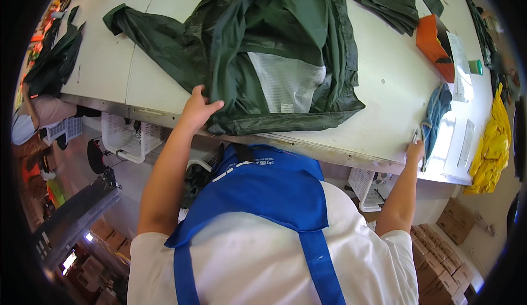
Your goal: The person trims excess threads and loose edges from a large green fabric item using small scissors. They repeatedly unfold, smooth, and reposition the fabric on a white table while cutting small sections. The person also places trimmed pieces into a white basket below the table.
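Note:
A dark green rain jacket [296,25] lies spread on the white worktable, with one sleeve reaching out to the left. Its inside faces up and shows a pale mesh panel [288,80] with a small tag at the bottom. My left hand [198,110] is at the jacket's lower left edge, thumb and forefinger spread apart against the fabric. Over at the table's right front, my right hand [415,151] is closed round a small silvery tool [415,136], mostly hidden by the fingers. A folded blue cloth [435,113] lies beside that hand.
At the right stand an orange box [436,47], a green-topped roll [475,67] and a yellow garment [491,151]. Dark green pieces [384,3] lie at the far right. White baskets [123,137] hang below the table edge. A person's arm [30,107] shows at the far left.

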Available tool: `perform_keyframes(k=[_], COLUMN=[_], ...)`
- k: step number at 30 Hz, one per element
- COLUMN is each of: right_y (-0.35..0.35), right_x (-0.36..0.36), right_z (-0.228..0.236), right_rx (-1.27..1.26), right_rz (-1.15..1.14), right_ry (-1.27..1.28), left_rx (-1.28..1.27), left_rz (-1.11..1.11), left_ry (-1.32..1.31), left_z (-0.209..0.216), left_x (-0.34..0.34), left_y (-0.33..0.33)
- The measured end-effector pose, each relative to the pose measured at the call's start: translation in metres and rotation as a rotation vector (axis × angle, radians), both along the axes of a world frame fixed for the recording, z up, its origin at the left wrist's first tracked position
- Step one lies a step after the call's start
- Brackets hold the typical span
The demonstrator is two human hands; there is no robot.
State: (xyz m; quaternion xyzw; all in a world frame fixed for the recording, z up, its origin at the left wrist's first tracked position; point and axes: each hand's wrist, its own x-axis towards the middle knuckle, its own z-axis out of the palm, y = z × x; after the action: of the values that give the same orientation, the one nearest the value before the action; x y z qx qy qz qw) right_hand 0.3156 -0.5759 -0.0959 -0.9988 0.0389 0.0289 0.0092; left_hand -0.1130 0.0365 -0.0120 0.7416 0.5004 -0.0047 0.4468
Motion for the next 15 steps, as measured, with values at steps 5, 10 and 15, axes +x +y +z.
perform_keyframes(k=[5,10,15], right_y=[0.08,0.211,0.274], right_x=[-0.042,-0.105,-0.126], right_z=[0.027,0.07,0.055], right_rx=[1.091,1.178,0.934], right_rz=[-0.209,-0.122,-0.043], right_ry=[0.071,0.36,0.566], left_rx=[-0.544,-0.511,0.534], left_rz=[0.184,0.262,-0.242], left_ry=[-0.12,-0.194,-0.022], left_z=[0.018,0.032,0.035], left_x=[-0.025,-0.044,-0.017], left_y=[-0.013,-0.02,-0.026])
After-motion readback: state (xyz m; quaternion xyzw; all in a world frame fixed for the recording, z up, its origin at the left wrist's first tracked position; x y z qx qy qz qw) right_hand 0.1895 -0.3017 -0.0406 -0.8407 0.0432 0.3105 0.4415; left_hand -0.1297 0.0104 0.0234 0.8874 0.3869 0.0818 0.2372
